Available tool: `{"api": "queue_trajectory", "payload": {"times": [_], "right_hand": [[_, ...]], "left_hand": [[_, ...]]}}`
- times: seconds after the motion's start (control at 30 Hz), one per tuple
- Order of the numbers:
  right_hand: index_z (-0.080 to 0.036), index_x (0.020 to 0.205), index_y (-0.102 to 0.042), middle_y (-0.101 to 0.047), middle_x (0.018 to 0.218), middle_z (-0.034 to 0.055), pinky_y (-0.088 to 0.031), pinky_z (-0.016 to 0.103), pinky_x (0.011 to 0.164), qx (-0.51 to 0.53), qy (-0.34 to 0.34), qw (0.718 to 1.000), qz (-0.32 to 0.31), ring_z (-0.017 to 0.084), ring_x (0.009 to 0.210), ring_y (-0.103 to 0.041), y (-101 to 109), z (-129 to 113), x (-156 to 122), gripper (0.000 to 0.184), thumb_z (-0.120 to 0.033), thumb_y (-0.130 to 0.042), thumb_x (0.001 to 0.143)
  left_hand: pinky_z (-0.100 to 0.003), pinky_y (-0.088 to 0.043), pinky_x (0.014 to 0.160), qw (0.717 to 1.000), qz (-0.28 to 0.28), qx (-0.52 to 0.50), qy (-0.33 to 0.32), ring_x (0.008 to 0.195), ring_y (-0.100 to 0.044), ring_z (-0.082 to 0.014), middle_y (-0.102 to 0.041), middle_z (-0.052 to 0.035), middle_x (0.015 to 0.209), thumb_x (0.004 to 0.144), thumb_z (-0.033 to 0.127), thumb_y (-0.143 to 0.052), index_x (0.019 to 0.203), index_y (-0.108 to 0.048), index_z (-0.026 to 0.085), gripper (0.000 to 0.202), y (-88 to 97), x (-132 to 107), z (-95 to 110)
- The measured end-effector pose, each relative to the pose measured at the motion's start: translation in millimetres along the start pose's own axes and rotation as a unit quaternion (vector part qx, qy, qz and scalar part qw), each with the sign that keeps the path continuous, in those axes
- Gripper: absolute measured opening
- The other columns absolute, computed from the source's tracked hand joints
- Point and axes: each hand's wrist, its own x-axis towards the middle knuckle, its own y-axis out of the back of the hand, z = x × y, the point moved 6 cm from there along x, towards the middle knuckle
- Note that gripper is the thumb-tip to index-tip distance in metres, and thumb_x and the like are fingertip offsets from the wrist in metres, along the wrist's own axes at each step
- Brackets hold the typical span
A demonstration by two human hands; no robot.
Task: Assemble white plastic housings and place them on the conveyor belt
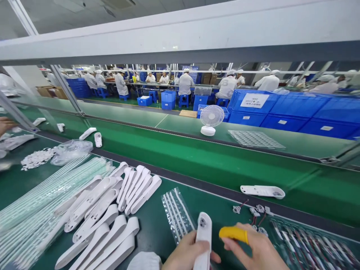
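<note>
The left hand (185,253) is wrapped around a long white plastic shell (204,240), low in the middle of the view, just above the green surface (152,228). The shell stands almost upright, round end up. The right hand (255,249) is just beside it, its pointing finger wearing a yellow finger cover (233,233); its other fingers look loosely curled and hold nothing. The shell looks light, hard and smooth, so it may slip. Holding it around its long middle seems safest. More white shells (107,213) lie piled to the left.

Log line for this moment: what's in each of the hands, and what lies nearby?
left hand: grips white handle shell | right hand: yellow-capped finger beside shell | nearby: pile of white shells, small wired parts
</note>
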Motion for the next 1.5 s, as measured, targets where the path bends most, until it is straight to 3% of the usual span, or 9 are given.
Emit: {"api": "queue_trajectory", "payload": {"times": [0.1, 0.2, 0.33, 0.53, 0.7, 0.8, 0.9, 1.17, 1.5], "right_hand": [[-0.025, 0.059, -0.065, -0.066, 0.069, 0.0068, -0.043, 0.037, 0.067, -0.091, -0.015, 0.996, -0.019, 0.027, 0.071, -0.059, -6, 11, 10, 0.022, -0.036, -0.05, 0.071], [-0.023, 0.06, -0.064, -0.064, 0.065, 0.0062, -0.041, 0.032, 0.058, -0.165, 0.003, 0.985, -0.053, 0.024, 0.065, -0.058, -19, 15, 12, 0.025, -0.032, -0.047, 0.075], [-0.021, 0.051, -0.058, -0.06, 0.053, 0.0055, -0.036, 0.029, 0.051, -0.221, -0.009, 0.973, -0.072, 0.023, 0.055, -0.056, -28, 16, 13, 0.027, -0.032, -0.05, 0.075], [-0.02, 0.051, -0.057, -0.052, 0.039, -0.0001, -0.031, 0.024, 0.044, -0.055, -0.02, 0.988, -0.146, 0.014, 0.038, -0.049, -35, 8, 13, 0.035, -0.022, -0.038, 0.08], [-0.021, 0.063, -0.062, -0.064, 0.061, 0.004, -0.028, 0.026, 0.047, -0.228, 0.106, 0.959, -0.128, 0.018, 0.054, -0.058, -30, -1, 11, 0.027, -0.014, -0.04, 0.077], [-0.02, 0.061, -0.057, -0.062, 0.058, 0.0026, -0.024, 0.029, 0.048, -0.303, 0.215, 0.92, -0.123, 0.017, 0.05, -0.056, -32, -9, 7, 0.025, -0.006, -0.041, 0.073], [-0.02, 0.059, -0.053, -0.06, 0.056, 0.0017, -0.018, 0.031, 0.046, -0.358, 0.27, 0.888, -0.104, 0.017, 0.046, -0.053, -33, -9, 6, 0.023, -0.003, -0.042, 0.068], [-0.02, 0.057, -0.055, -0.059, 0.055, -0.0005, -0.014, 0.032, 0.045, -0.353, 0.264, 0.892, -0.101, 0.015, 0.044, -0.049, -33, 2, 5, 0.024, -0.004, -0.044, 0.07], [-0.02, 0.062, -0.057, -0.058, 0.056, -0.0007, -0.012, 0.031, 0.044, -0.377, 0.282, 0.877, -0.094, 0.014, 0.043, -0.048, -33, -2, 6, 0.023, -0.001, -0.045, 0.066]], "left_hand": [[-0.021, -0.04, 0.053, 0.997, -0.029, 0.065, 0.01, 0.05, -0.054, -0.0098, -0.066, -0.0028, 0.065, 0.053, 0.02, -0.063, 0.086, -0.055, 0.013, 0.035, 0.7, -4, -4], [-0.022, -0.043, 0.064, 0.993, -0.043, 0.107, -0.021, 0.068, -0.059, -0.0137, -0.067, -0.002, 0.072, 0.054, 0.01, -0.056, 0.091, -0.057, 0.013, 0.037, 2.0, -8, -4], [-0.024, -0.044, 0.065, 0.991, -0.049, 0.123, -0.031, 0.071, -0.061, -0.0155, -0.067, -0.0034, 0.074, 0.054, 0.011, -0.051, 0.097, -0.055, 0.011, 0.043, 5.3, -6, -9], [-0.02, -0.041, 0.05, 0.994, -0.061, 0.086, -0.023, 0.049, -0.053, -0.0086, -0.065, -0.0022, 0.068, 0.05, 0.014, -0.048, 0.095, -0.053, 0.01, 0.045, 4.9, -3, -16], [-0.02, -0.039, 0.049, 0.997, -0.053, 0.059, 0.001, 0.047, -0.053, -0.0078, -0.064, -0.0024, 0.068, 0.05, 0.014, -0.049, 0.097, -0.052, 0.01, 0.047, 4.5, -5, -16], [-0.02, -0.037, 0.048, 0.997, -0.051, 0.048, 0.012, 0.046, -0.053, -0.0079, -0.063, -0.0017, 0.067, 0.049, 0.014, -0.049, 0.096, -0.051, 0.011, 0.047, 3.2, -6, -15], [-0.02, -0.036, 0.047, 0.997, -0.051, 0.044, 0.027, 0.046, -0.053, -0.0085, -0.062, -0.0018, 0.068, 0.047, 0.016, -0.051, 0.097, -0.049, 0.01, 0.05, 0.7, -8, -13], [-0.019, -0.035, 0.045, 0.997, -0.051, 0.04, 0.039, 0.045, -0.053, -0.0076, -0.061, -0.0018, 0.071, 0.046, 0.018, -0.051, 0.098, -0.045, 0.009, 0.053, -0.9, -12, -6], [-0.017, -0.036, 0.043, 0.998, -0.047, 0.034, 0.041, 0.044, -0.053, -0.0072, -0.061, -0.0022, 0.07, 0.045, 0.018, -0.051, 0.101, -0.045, 0.007, 0.057, -1.7, -14, -9]]}}
